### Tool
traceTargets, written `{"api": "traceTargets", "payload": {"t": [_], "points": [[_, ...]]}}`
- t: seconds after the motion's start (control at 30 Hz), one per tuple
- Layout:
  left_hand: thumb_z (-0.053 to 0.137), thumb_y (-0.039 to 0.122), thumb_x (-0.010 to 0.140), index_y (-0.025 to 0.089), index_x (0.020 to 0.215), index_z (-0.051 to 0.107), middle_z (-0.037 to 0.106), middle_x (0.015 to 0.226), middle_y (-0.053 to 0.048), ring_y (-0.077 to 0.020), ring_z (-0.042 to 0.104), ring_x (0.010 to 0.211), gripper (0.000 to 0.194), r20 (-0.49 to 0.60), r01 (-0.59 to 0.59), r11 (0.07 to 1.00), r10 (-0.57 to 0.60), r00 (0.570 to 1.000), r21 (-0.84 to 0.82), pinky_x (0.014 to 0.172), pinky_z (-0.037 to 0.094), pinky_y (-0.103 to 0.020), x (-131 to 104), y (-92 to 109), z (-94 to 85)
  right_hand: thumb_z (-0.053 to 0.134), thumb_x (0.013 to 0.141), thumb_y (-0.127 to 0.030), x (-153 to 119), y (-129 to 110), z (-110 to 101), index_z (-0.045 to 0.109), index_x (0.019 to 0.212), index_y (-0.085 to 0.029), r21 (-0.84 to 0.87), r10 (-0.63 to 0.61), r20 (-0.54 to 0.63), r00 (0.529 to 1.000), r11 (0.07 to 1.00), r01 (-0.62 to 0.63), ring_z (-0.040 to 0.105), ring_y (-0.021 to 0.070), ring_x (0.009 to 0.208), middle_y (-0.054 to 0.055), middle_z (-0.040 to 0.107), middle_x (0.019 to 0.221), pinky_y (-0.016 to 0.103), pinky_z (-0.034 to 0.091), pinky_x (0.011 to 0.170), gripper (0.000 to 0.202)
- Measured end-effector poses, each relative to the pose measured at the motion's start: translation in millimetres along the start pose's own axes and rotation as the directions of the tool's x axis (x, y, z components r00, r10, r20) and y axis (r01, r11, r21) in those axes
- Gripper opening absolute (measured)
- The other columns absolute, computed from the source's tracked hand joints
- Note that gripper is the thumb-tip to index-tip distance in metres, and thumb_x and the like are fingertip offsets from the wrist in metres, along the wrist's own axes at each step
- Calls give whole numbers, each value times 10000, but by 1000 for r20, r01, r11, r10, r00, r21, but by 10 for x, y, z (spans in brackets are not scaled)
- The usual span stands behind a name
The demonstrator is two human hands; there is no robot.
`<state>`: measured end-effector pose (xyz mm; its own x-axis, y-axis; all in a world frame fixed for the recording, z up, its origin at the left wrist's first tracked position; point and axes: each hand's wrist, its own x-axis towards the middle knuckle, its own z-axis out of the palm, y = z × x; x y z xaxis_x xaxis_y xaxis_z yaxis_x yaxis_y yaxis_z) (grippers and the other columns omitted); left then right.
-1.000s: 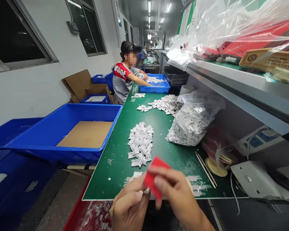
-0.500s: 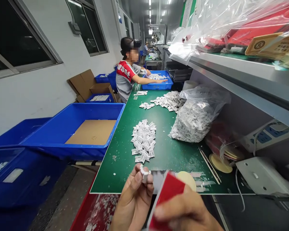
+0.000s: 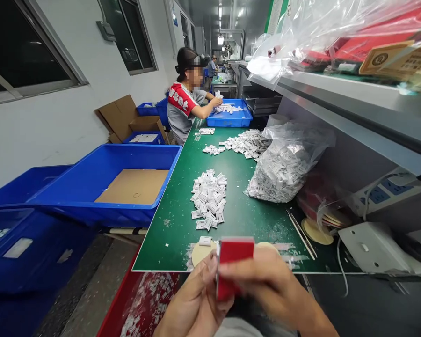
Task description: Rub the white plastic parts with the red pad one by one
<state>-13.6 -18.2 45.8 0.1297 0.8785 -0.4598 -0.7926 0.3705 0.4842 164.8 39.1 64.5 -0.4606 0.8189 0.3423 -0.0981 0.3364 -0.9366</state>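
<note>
Green matting covers the long table. At the far left, blue bins are seen, and one holds a brown card with faint marks that cannot be read. Behind them a person sits in a red top with white letters, "set" being all that can be read. A heap of small white parts lies mid-table, and one part lies alone near the edge. The left hand is curled against a red block; its grip cannot be told. The block is held in the closed fingers of the right hand, just off the near edge. A clear bag of parts sits to the right.
</note>
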Motion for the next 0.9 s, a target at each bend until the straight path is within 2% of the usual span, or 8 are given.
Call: {"api": "traceTargets", "payload": {"t": [0.1, 0.23, 0.33, 0.47, 0.53, 0.7, 0.87, 0.9], "points": [[968, 317, 675, 193, 879, 715, 668, 759, 15, -56, 596, 621, 348, 47, 115, 983, -109, 993, -142, 553, 465, -145, -51, 0, -2, 591, 1047, -286, 11, 28, 10, 768, 1276, -374, 14, 58, -254, 966, 998, -56, 752, 184, 721, 29, 854, 977, 281, 594, 688, 302], [975, 328, 656, 211, 896, 699, 696, 741, 11, -121, 689, 688, 384, 46, 12, 1000, -12, 999, 6, 634, 548, -199, -62, -3, 17, 800, 890, -403, 34, 4, 23, 885, 994, -291, 185, 167, -35, 985, 970, -158, 657, 141, 452, 25, 816, 691, 232, 544, 463, 175], [978, 291, 651, 204, 826, 715, 734, 730, 7, -115, 698, 667, 328, 17, -180, 981, 179, 984, 77, 635, 549, -192, -38, -3, 43, 753, 938, -368, 97, -26, 35, 847, 1122, -307, 286, 295, -170, 940, 928, -240, 674, 111, 502, 2, 811, 692, 191, 550, 510, 215], [988, 303, 627, 194, 729, 742, 750, 674, 0, -92, 666, 611, 288, 15, -308, 938, 310, 951, 159, 628, 514, -171, -25, -11, 49, 866, 809, -351, 179, -34, 45, 883, 986, -204, 319, 343, -135, 930, 903, -287, 616, 110, 405, 12, 752, 561, 191, 503, 413, 231], [985, 326, 630, 194, 706, 758, 746, 653, -5, -97, 665, 606, 274, 68, -338, 918, 331, 941, 208, 623, 508, -175, -21, -13, 21, 821, 855, -301, 206, -42, 49, 873, 1031, -241, 335, 359, -175, 917, 897, -287, 615, 90, 432, -14, 746, 565, 170, 502, 445, 194], [965, 302, 666, 212, 734, 783, 768, 684, -15, -125, 694, 636, 215, 147, -315, 916, 286, 947, 247, 644, 530, -212, -6, -6, -74, 834, 799, -254, 265, -89, 53, 883, 966, -191, 324, 393, -85, 916, 880, -348, 573, 91, 407, 8, 748, 590, 184, 468, 397, 185], [988, 294, 623, 208, 699, 771, 757, 672, -6, -109, 671, 629, 246, 115, -304, 923, 284, 952, 237, 633, 509, -197, -14, -22, -102, 836, 774, -253, 327, -97, 25, 890, 895, -180, 289, 388, 54, 920, 876, -387, 512, 89, 366, -9, 687, 502, 179, 376, 339, 151], [991, 298, 618, 207, 700, 775, 755, 670, -7, -106, 664, 628, 248, 124, -313, 916, 291, 949, 251, 632, 507, -195, -20, -24, -97, 797, 816, -247, 340, -91, 24, 887, 936, -209, 290, 388, 6, 922, 882, -373, 492, 73, 390, -20, 695, 529, 163, 356, 356, 155]]}}
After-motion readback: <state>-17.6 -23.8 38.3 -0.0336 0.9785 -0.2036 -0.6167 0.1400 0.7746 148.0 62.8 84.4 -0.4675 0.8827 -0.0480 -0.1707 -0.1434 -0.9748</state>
